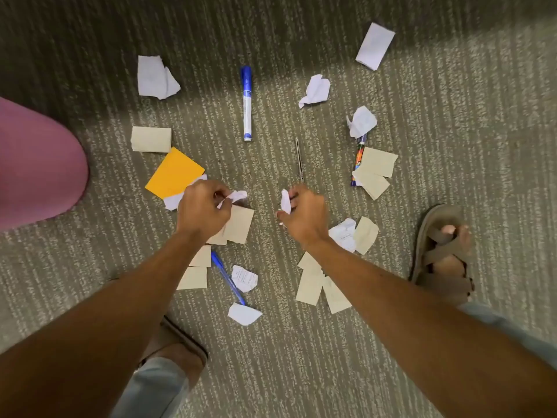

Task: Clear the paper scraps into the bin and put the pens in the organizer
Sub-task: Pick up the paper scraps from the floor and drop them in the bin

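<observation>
Several white and beige paper scraps lie scattered on the carpet. My left hand (pixel 202 208) pinches a crumpled white scrap (pixel 236 197) just above a beige piece (pixel 239 226). My right hand (pixel 304 214) is closed around another white scrap (pixel 285 201). A blue-capped marker (pixel 247 104) lies at the top middle. A thin dark pen (pixel 299 159) rests just beyond my right hand. A patterned pen (pixel 358 159) lies on the right, partly under beige scraps (pixel 375 171). A blue pen (pixel 228 278) lies under my left forearm. An orange sheet (pixel 173 171) sits left of my left hand.
A pink rounded object (pixel 36 167) stands at the left edge. My sandalled right foot (pixel 443 251) is planted at the right, and my left foot (pixel 177 351) is near the bottom. No bin or organizer shows in this view.
</observation>
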